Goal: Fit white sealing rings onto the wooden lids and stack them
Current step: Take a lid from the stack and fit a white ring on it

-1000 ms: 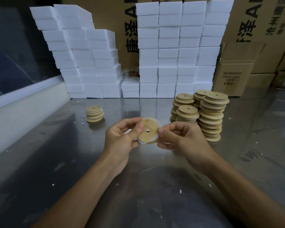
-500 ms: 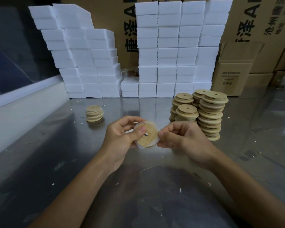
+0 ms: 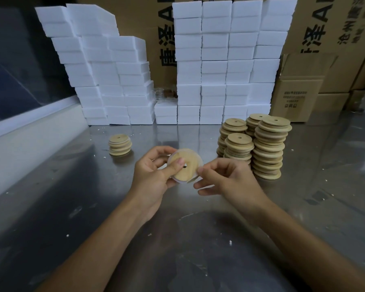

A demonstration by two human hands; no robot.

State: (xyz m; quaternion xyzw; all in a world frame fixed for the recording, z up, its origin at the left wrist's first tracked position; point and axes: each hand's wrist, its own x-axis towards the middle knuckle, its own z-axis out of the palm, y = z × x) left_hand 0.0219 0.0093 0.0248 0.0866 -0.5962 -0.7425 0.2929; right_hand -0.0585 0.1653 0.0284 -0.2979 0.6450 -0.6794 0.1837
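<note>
a wooden lid is held up over the steel table, between both hands, with a white sealing ring partly round its rim. the left hand grips it, thumb on its face. the right hand pinches its right edge. i think the ring is halfway on. next, press it all round, then carry the lid left to the short stack. there is open table that way. the tall stacks on the right look easy to knock.

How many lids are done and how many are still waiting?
Done: a short stack on the left, white rings showing between its lids. In hand: the left hand and right hand hold one lid with a white ring round its edge. Left: four taller stacks of bare lids on the right.
</note>
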